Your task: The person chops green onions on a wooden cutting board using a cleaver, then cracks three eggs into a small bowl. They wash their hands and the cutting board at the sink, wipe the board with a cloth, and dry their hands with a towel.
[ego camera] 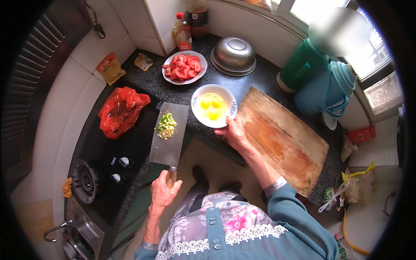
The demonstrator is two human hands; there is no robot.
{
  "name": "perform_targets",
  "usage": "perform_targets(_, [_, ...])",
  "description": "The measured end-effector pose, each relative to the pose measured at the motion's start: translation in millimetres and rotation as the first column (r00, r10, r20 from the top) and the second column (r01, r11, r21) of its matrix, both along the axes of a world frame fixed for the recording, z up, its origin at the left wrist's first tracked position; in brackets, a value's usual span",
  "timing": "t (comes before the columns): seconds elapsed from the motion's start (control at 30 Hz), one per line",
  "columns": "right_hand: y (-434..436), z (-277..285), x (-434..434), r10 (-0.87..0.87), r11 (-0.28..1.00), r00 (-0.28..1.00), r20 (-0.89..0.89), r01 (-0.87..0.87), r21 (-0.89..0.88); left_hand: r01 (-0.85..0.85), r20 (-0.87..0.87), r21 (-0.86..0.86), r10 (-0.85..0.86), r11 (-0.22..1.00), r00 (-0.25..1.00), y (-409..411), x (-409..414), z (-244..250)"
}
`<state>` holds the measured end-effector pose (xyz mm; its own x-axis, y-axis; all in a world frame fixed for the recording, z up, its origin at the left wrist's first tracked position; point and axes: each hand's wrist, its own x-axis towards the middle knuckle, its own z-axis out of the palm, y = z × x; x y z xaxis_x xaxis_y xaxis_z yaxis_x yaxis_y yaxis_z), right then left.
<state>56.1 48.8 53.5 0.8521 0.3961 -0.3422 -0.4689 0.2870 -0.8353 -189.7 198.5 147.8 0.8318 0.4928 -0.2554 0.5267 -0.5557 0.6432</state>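
My left hand [164, 190] grips the wooden handle of a cleaver [167, 152], its broad blade lying flat. A small heap of chopped scallion and garlic-like bits [166, 126] rests on the blade. With thumb and fingers, my right hand [234, 131] holds the near rim of a white bowl [199, 117] with a blue pattern. Inside it are raw eggs [213, 105] with three whole yolks. Beyond the bowl stands a white plate [169, 79] of cut tomato wedges [183, 67]. A stained wooden cutting board [282, 139] lies to the right of the bowl.
A red plastic bag [122, 112] sits on the black cooktop [107, 182], near a burner [85, 181]. Metal bowls [234, 55] are stacked upside down at the back. Green [304, 66] and blue thermos jugs [317, 87] stand right, and a red-capped bottle [182, 32] stands behind the plate.
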Motion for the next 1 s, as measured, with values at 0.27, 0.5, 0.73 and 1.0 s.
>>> perform_targets(0.27, [70.2, -32.7, 8.5, -0.016, 0.993, 0.996, -0.09, 0.005, -0.12, -0.003, -0.046, -0.055, 0.0, 0.999, 0.999, 25.7, 2.2, 2.6])
perform_targets(0.5, [75.6, -48.8, 21.5, -0.035, 0.988, 0.998, -0.045, 0.028, -0.15, 0.042, 0.007, -0.084, -0.042, 0.996, 0.999, 32.6, 14.0, -9.1])
perform_targets(0.73, [55.3, -23.0, -6.1, 0.004, 0.988, 0.997, -0.077, -0.016, -0.155, 0.112, 0.002, -0.076, -0.112, 0.991, 0.994, 29.6, 39.2, -14.8])
perform_targets(1.0, [58.4, 28.6, -107.6, 0.18, 0.984, 0.979, 0.1, -0.179, -0.021, 0.141, 0.08, -0.138, -0.131, 0.98, 0.988, 2.9, 80.3, -21.9])
